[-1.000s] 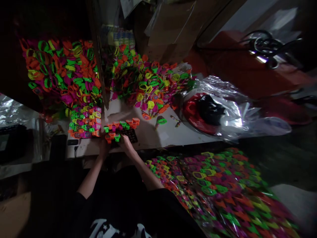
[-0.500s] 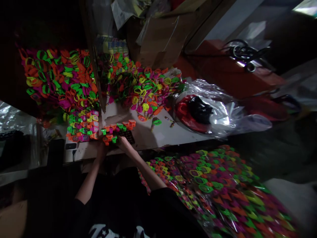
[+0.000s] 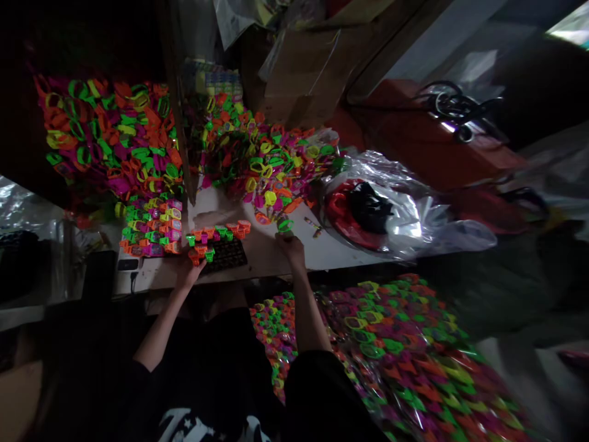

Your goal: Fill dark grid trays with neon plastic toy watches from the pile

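Observation:
My left hand [image 3: 189, 270] is at the near edge of a black gridded tray [image 3: 232, 255], its fingers closed at a short row of orange and green toy watches [image 3: 201, 255] that partly hides them. Behind that row, a longer line of orange, green and pink toy watches [image 3: 216, 233] lies across the tray. Further right, my right hand [image 3: 291, 248] reaches over the white tabletop [image 3: 264, 255], fingertips closed on the near end of a single green toy watch [image 3: 285, 225]. Left of the tray stand neat stacked rows of toy watches [image 3: 151, 224].
Loose toy watches pile up behind a wooden post [image 3: 179, 123] and beside it. A cardboard box [image 3: 299, 73] stands at the back. A plastic-wrapped red basin [image 3: 334, 205] sits on the right. Bagged toy watches [image 3: 405, 350] lie below the table edge.
My right hand has moved right from the tray to the single green toy watch. My left hand stays by the short row. The view has shifted slightly.

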